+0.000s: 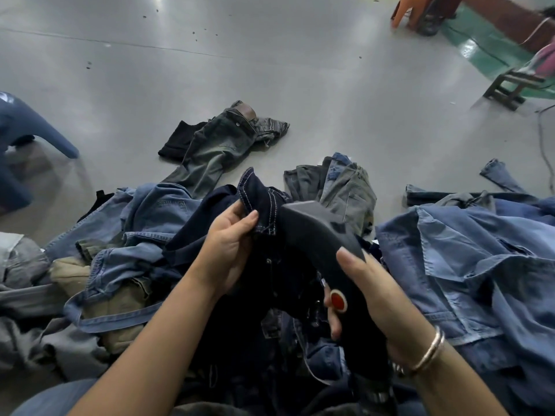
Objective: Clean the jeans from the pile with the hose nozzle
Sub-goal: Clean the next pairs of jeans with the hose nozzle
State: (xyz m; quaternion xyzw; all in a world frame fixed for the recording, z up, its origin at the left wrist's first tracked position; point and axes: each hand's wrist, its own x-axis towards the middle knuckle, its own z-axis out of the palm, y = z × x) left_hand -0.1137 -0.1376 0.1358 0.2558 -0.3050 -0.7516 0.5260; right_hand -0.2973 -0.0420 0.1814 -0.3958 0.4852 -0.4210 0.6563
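Observation:
Dark navy jeans (264, 193) with pale stitching lie across my lap on top of the pile (144, 235). My left hand (231, 244) pinches a fold of their fabric and lifts it. A black hose nozzle (315, 232) with a wide flat mouth and a red button points at that fold, its mouth touching the cloth. My right hand (372, 298) grips the nozzle's handle, thumb along its top. The hose itself is hidden below.
Blue, grey and khaki jeans are heaped left and right of me. One grey-green pair (216, 145) lies apart on the grey floor ahead. A blue plastic chair (24, 139) stands at left, a wooden stool (510, 85) and an orange chair (411, 10) far right.

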